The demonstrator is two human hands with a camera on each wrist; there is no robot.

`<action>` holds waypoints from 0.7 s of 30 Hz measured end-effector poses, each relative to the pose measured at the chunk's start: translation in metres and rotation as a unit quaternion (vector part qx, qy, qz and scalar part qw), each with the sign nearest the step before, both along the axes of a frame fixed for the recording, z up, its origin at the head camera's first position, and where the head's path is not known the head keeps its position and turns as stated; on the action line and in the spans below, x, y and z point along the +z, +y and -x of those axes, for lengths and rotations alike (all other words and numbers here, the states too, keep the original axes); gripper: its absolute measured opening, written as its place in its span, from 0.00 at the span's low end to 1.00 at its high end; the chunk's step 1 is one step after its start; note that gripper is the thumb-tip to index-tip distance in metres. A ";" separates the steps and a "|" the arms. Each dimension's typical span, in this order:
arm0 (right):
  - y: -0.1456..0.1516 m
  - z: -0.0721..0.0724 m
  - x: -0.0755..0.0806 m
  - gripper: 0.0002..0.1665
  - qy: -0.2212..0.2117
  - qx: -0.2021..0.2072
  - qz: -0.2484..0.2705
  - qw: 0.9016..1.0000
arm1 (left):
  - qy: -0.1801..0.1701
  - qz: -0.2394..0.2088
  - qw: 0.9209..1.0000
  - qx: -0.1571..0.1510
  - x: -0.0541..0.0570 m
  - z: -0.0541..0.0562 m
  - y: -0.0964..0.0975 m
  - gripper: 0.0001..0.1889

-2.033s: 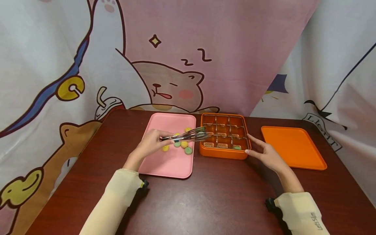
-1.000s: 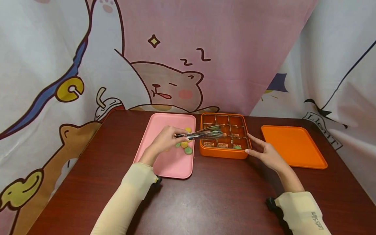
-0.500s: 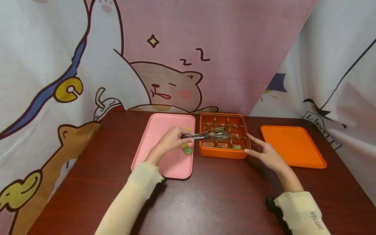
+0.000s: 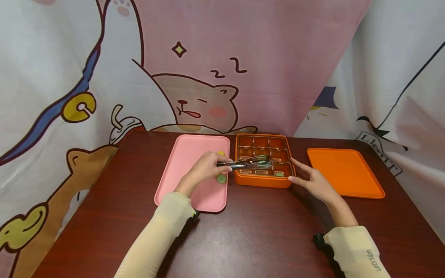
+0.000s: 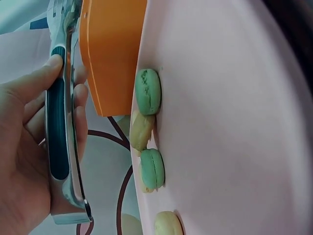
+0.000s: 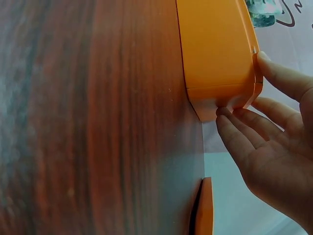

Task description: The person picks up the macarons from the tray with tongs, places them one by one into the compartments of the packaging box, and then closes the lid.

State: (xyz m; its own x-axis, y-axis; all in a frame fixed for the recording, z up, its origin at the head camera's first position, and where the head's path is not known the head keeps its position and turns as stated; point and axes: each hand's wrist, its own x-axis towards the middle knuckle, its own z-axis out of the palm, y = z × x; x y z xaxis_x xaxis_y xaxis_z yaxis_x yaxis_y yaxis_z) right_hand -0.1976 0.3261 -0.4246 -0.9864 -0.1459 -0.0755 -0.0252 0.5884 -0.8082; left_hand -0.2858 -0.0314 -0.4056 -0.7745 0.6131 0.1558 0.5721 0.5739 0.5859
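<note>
My left hand (image 4: 207, 170) grips a pair of metal tongs (image 5: 59, 112) with dark green handle inlays. In the head view the tongs' tips reach over the orange divided box (image 4: 263, 181), with a green macaron (image 4: 263, 163) between them. Thumb and fingers of my right hand (image 4: 313, 183) hold the box at its front right corner; in the right wrist view the thumb lies at the rim and the fingers against the side. Inside the box, the front right compartment contains another green macaron (image 4: 279, 174). Several green and yellow macarons (image 5: 147, 91) lie on the pink tray (image 4: 187, 146), partly hidden by my left hand.
Left of the box is the pink tray, a narrow gap apart. A flat orange tray or lid (image 4: 347, 173) lies at the right on the dark wood table (image 4: 243, 231). A printed curtain (image 4: 271, 69) hangs close behind the table.
My left hand has carried the tongs and green macaron rightward from over the pink tray to over the box, then slightly nearer its front. My right hand has stayed at the box corner.
</note>
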 end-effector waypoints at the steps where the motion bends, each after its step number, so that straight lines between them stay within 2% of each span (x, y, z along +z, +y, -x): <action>1: 0.000 0.000 0.000 0.46 0.000 0.001 0.000 1.000 | 0.000 0.000 1.000 0.000 0.000 0.000 0.000 0.15; 10: -0.001 0.001 -0.001 0.46 0.001 0.001 0.000 1.000 | -0.014 -0.001 1.000 0.012 0.002 -0.003 0.000 0.16; 17: -0.001 0.000 -0.001 0.46 -0.001 0.000 -0.005 1.000 | 0.001 -0.026 1.000 0.008 0.005 -0.004 -0.004 0.15; 21: 0.000 0.000 0.000 0.46 0.000 -0.001 -0.008 1.000 | -0.008 -0.042 0.999 0.012 0.007 -0.005 -0.009 0.14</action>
